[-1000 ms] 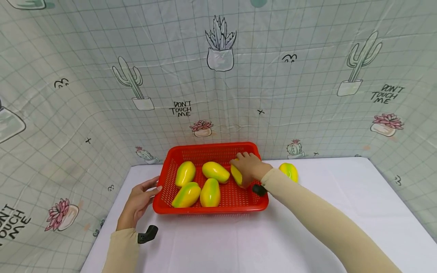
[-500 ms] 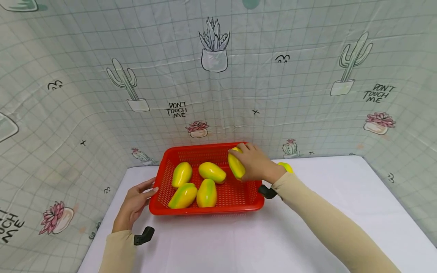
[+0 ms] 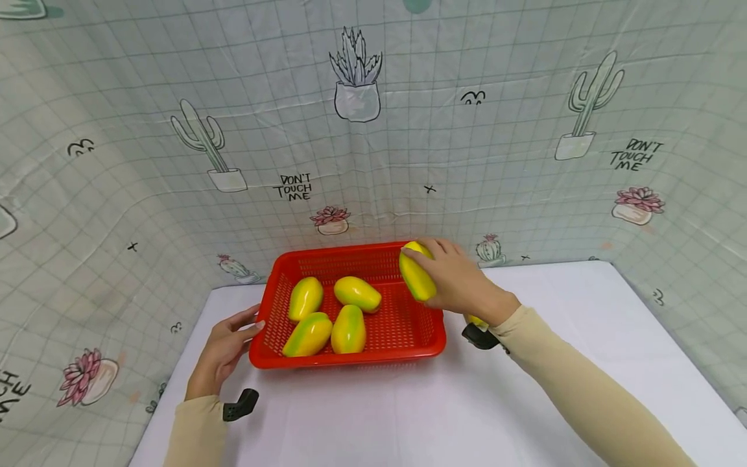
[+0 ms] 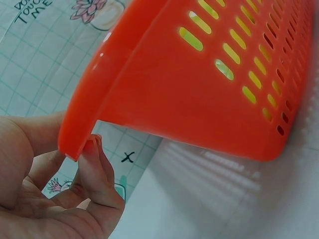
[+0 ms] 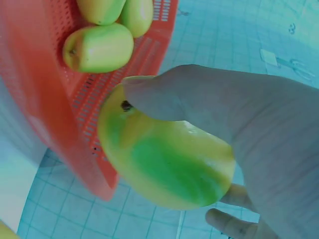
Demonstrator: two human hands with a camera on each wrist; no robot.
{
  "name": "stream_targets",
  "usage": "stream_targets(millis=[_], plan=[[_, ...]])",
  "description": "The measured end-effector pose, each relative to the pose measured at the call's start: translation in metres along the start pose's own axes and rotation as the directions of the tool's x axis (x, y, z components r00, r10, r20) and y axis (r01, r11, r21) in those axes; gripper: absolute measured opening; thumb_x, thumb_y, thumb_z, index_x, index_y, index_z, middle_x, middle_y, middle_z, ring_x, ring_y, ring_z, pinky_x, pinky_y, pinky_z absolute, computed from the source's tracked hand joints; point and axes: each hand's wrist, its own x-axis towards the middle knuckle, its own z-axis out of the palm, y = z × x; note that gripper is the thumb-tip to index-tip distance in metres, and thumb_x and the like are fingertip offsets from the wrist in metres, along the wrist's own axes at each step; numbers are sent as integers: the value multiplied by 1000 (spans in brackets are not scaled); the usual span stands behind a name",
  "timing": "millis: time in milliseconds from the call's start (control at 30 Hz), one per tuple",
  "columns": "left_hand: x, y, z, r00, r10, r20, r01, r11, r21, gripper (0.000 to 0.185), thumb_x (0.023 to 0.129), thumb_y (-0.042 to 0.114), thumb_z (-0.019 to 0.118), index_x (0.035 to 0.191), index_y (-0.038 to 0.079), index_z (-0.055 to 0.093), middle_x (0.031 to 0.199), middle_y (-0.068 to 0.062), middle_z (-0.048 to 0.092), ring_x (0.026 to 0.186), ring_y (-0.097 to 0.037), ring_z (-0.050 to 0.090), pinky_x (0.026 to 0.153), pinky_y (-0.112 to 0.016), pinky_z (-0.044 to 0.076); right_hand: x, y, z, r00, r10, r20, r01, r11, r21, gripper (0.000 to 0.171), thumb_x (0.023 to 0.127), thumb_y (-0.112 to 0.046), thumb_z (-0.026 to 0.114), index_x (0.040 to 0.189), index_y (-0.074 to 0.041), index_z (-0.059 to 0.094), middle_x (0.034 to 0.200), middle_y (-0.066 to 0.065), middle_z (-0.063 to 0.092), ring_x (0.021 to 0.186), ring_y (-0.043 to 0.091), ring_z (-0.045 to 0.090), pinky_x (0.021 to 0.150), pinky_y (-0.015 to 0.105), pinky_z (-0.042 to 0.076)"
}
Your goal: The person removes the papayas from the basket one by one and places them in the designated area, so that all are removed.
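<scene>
Bright, even light from above; soft short shadows lie on the white tabletop [image 3: 408,408] beneath the red perforated plastic basket [image 3: 350,358]. The head view bends straight lines at its edges. Both wrist views are tinted bluish and softly blurred up close, with glare on the basket wall.

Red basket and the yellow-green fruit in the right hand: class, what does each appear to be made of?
Red basket: likely moulded plastic, glossy, with even slotted walls.
Fruit gripped by the right hand: probably an imitation in plastic or foam, given its smooth, uniform, slightly shiny skin.
</scene>
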Motion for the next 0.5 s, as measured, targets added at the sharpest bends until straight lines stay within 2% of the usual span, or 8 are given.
stream_targets(millis=[200, 500], plan=[[-1, 0, 0, 1000, -7, 5, 7, 1000, -6, 63, 108, 15, 61, 165, 6, 35, 166, -25, 31, 131, -33, 50, 85, -17, 58, -21, 8, -1, 997, 5, -72, -5, 1000, 1, 92, 72, -22, 96, 152, -11, 53, 153, 23, 47, 134, 46, 49, 108, 63, 47], [-1, 0, -1, 1000, 5, 16, -4, 1000, -8, 63, 109, 14, 60, 165, 5, 33, 166, -25, 30, 120, -23, 54, 83, -15, 57, -55, 22, -1, 987, 66, -148, -56, 996, 71, 94, 69, -15, 96, 152, -9, 53, 151, 25, 48, 132, 49, 49, 108, 67, 45]])
